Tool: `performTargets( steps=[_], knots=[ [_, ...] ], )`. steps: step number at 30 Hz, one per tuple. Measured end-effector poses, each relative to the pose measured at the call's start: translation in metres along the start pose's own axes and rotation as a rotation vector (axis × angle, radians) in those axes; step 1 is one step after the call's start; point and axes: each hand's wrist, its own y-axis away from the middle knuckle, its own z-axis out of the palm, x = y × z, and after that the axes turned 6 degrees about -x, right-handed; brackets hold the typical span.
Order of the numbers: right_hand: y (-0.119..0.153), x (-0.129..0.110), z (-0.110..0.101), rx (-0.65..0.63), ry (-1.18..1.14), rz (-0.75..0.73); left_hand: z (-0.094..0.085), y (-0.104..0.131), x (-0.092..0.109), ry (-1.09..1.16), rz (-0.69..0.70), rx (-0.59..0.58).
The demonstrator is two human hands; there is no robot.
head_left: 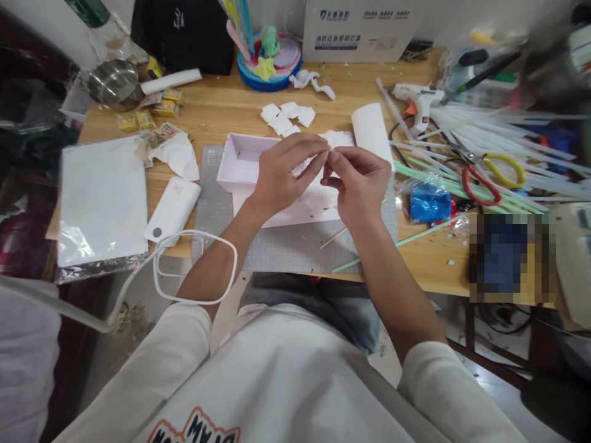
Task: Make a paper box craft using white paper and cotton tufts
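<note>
My left hand point(289, 166) and my right hand point(362, 181) meet fingertip to fingertip above the work mat. Both are closed in a pinch around something small and whitish, mostly covered by the fingers. Under my left hand stands an open pale lilac box point(240, 157). Beneath both hands lies a white paper sheet point(300, 212) with dark specks on it, on top of a grey cutting mat point(286, 249). Torn white paper pieces point(281, 117) lie just beyond my hands. A white paper roll point(372, 132) is beside my right hand.
On the right are a glue gun point(420, 104), scissors point(475, 166), many clear glue sticks point(498, 132) and a blue packet point(430, 203). A white power bank point(173, 209) and bagged white sheets point(104, 200) lie left. A looped white cable point(233, 271) crosses before my left forearm.
</note>
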Motion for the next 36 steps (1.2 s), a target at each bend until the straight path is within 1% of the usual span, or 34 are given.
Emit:
performTargets(
  steps=[2, 4, 8, 12, 18, 24, 29, 33, 36],
  knots=[
    [0.000, 0.002, 0.000, 0.004, 0.039, -0.030, -0.001, 0.001, 0.000, -0.007, -0.062, -0.059],
    [0.000, 0.002, 0.000, 0.010, 0.078, -0.060, -0.001, 0.001, -0.001, -0.006, -0.090, -0.089],
    [0.000, -0.003, 0.000, 0.037, 0.151, -0.113, -0.003, 0.000, -0.003, 0.024, -0.100, -0.086],
    [0.000, -0.009, 0.000, 0.057, 0.252, -0.154, -0.004, 0.000, -0.007, 0.006, -0.097, -0.152],
    [0.001, -0.013, -0.002, 0.056, 0.393, -0.165, -0.003, 0.005, -0.010, -0.024, -0.076, -0.186],
    [0.002, -0.014, -0.001, 0.046, 0.322, -0.133, 0.001, 0.007, -0.011, -0.001, -0.110, -0.158],
    [0.001, -0.011, 0.000, 0.037, 0.261, -0.104, 0.002, 0.006, -0.011, 0.020, -0.143, -0.165],
    [0.001, -0.013, -0.001, 0.051, 0.304, -0.101, 0.000, 0.002, -0.007, 0.028, -0.147, -0.154],
    [0.002, -0.017, -0.001, 0.059, 0.378, -0.102, -0.003, 0.000, -0.006, 0.026, -0.111, -0.160]
  ],
)
